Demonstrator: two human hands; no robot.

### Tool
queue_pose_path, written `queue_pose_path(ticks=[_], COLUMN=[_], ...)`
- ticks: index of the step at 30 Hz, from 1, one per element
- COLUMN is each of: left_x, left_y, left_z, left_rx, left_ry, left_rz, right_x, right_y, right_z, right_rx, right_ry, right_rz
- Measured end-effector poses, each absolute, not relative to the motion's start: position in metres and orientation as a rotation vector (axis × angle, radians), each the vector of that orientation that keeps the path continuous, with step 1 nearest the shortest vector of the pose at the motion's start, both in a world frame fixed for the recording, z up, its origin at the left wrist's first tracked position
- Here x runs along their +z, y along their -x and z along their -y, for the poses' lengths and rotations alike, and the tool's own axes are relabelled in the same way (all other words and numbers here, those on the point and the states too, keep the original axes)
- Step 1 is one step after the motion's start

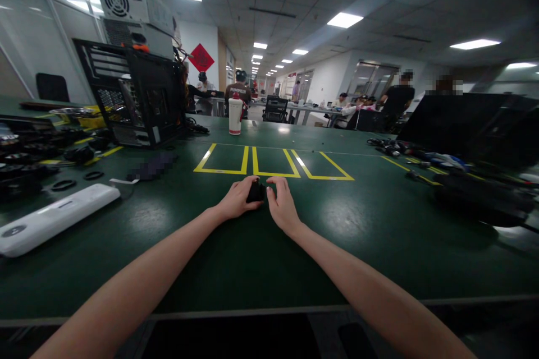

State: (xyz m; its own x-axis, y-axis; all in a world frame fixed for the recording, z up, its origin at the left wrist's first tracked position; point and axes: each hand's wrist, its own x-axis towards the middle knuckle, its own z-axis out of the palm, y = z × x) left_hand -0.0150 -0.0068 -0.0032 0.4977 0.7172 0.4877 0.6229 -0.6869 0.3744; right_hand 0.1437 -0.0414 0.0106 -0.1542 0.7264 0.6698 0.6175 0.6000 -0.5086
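Note:
Both my arms reach out over a dark green table [370, 224]. My left hand [238, 199] and my right hand [281, 205] meet at the middle of the table, fingers curled around a small black object [255, 192] held between them. What the object is cannot be made out. Just beyond my hands lie three yellow taped rectangles [273, 161] on the table top.
A white power strip [54, 217] lies at the left. Behind it stand an open black computer case [135, 92] and several black parts [37, 154]. A white bottle [234, 115] stands farther back. Tools and cables [421, 157] and a dark monitor [471, 123] are at the right. People sit at far tables.

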Motion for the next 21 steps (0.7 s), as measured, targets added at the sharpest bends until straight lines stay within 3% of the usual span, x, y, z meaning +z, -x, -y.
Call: queue_pose_path(ticks=[21], left_x=[-0.0015], left_y=[0.0144], left_z=[0.0075], left_rx=[0.937], left_ry=[-2.544], left_rz=[-1.189], right_x=[0.0096], right_y=[-0.1447], right_z=[0.0400], right_rx=[0.240], right_ry=[1.125], right_rz=[1.863])
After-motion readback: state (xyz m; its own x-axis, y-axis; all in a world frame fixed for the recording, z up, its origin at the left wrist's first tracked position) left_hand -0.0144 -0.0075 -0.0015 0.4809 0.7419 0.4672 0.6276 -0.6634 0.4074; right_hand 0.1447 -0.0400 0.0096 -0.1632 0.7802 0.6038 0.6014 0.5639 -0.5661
